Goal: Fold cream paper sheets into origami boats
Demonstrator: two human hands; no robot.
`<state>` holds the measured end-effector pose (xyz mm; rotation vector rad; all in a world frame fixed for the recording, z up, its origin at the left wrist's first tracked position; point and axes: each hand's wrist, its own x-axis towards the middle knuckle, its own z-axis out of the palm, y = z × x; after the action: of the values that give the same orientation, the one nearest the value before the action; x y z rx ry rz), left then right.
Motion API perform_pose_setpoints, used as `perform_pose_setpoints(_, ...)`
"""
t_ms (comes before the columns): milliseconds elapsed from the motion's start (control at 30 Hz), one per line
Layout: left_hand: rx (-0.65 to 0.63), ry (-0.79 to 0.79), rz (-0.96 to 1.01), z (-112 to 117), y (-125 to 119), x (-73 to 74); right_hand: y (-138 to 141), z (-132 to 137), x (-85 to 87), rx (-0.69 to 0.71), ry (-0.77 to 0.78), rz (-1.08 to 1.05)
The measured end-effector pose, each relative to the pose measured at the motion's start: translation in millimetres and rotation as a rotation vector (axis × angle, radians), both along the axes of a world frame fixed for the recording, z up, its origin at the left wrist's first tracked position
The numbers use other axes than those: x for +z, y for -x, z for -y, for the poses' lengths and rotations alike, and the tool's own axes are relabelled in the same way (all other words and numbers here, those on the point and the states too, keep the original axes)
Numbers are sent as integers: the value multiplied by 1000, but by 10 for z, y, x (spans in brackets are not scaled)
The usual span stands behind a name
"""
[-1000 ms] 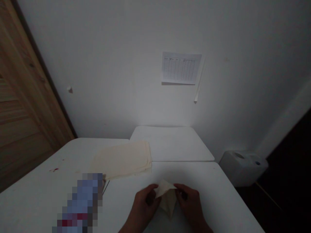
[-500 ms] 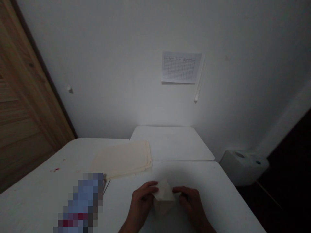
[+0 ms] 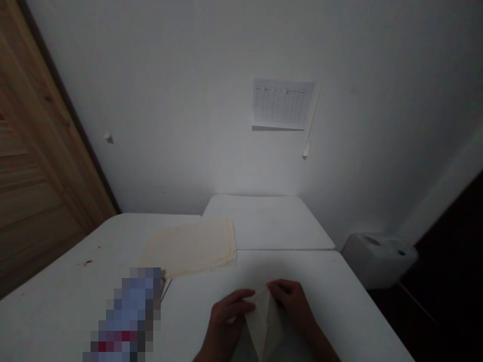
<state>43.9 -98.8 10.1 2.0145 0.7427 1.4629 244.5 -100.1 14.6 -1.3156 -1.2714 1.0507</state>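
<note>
Between my hands is a pale, folded sheet of paper (image 3: 263, 322), with a crease running down its middle and a narrow point toward me. My left hand (image 3: 231, 317) grips its left side, thumb hidden beneath and fingers over the upper edge. At the top corner, my right hand (image 3: 292, 301) pinches the paper between thumb and forefinger. To the left, beyond my left hand, a stack of cream-coloured thin sheets (image 3: 192, 246) lies on the white table (image 3: 188, 311), its edges slightly uneven.
A blurred-out bluish object (image 3: 130, 311) lies at the front left. A printed chart (image 3: 281, 104) hangs on the wall, with a thin white strip beside it. A pale bin-like box (image 3: 377, 261) stands right of the table. At left is a wooden door (image 3: 33, 151).
My right hand has moved up and inward to the paper's top corner. The paper has turned and now shows a long point toward me. My left hand has shifted slightly right.
</note>
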Motion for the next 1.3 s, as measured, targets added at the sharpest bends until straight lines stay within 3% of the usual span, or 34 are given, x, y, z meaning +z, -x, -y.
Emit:
perform_pose_setpoints(100,-6,97,8,17,32,-18,-20,-5,5,-8,-6,-7)
perform_pose_setpoints(267,-52,513,54,21,28,-30,6,34,-8,-17,-34,-5)
perform_pose_setpoints(367,-21,638,-1,15,-28,-14,54,64,-6,-29,-46,7)
perform_pose_setpoints(733,43,642,-137,45,-75,65,80,87,-44,-44,-27,0)
perform_pose_setpoints(1000,89,774,-13,64,-94,87,53,91,-21,52,-11,21)
perform_pose_setpoints(1167,115,605,-64,45,-57,82,73,102,-26,25,-11,70)
perform_pose_setpoints(1300,194,521,-264,29,-29,13,109,109,-56,-8,-72,211)
